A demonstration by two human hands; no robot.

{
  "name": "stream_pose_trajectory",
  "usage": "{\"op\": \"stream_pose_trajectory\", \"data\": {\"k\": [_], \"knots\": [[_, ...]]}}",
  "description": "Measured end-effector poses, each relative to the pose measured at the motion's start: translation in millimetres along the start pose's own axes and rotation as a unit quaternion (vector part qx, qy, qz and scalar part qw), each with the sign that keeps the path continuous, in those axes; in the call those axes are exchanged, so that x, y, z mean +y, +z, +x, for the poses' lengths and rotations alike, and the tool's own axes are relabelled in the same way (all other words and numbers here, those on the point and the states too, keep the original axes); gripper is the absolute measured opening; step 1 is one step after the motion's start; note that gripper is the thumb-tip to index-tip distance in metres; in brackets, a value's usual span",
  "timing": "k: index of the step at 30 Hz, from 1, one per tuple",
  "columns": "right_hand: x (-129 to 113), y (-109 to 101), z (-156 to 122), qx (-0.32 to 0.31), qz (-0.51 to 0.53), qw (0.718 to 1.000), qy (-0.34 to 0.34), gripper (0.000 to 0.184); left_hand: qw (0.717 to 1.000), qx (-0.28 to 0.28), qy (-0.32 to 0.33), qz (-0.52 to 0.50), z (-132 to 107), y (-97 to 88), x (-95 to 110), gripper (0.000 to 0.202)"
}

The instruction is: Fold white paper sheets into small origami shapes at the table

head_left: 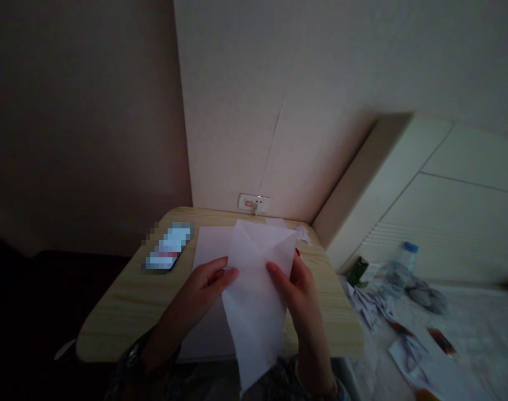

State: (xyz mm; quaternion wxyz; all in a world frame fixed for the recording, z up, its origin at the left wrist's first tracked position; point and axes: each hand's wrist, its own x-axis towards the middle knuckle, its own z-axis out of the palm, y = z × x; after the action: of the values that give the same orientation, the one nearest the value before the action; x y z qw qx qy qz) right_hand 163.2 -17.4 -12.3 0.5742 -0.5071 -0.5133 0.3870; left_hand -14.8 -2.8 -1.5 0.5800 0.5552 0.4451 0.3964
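Observation:
A folded white paper (256, 278), creased into a kite-like shape, is held up above a small wooden table (124, 301). My left hand (206, 281) pinches its left edge with thumb and fingers. On the other side, my right hand (299, 289) grips the right edge, thumb lying on the front of the sheet. Beneath the folded piece a flat white sheet (212, 245) lies on the table.
A phone (167, 253) lies on the table's far left part. A wall socket (252, 203) sits behind the table. To the right, a bed surface holds a plastic water bottle (398, 270), paper scraps (368, 306), scissors (408, 340) and a green pack (357, 271).

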Motion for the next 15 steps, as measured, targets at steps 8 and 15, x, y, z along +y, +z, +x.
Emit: {"op": "stream_pose_trajectory", "data": {"k": [8,15], "knots": [[-1.9,0.7,0.7,-0.032,-0.047,0.998,-0.006,0.02,0.999,0.006,0.003,-0.053,1.0,-1.1,2.5,0.02],[-3.9,1.2,1.3,-0.079,-0.019,0.996,-0.021,0.031,0.998,0.035,0.003,-0.056,0.3,-4.1,-2.4,0.02]]}}
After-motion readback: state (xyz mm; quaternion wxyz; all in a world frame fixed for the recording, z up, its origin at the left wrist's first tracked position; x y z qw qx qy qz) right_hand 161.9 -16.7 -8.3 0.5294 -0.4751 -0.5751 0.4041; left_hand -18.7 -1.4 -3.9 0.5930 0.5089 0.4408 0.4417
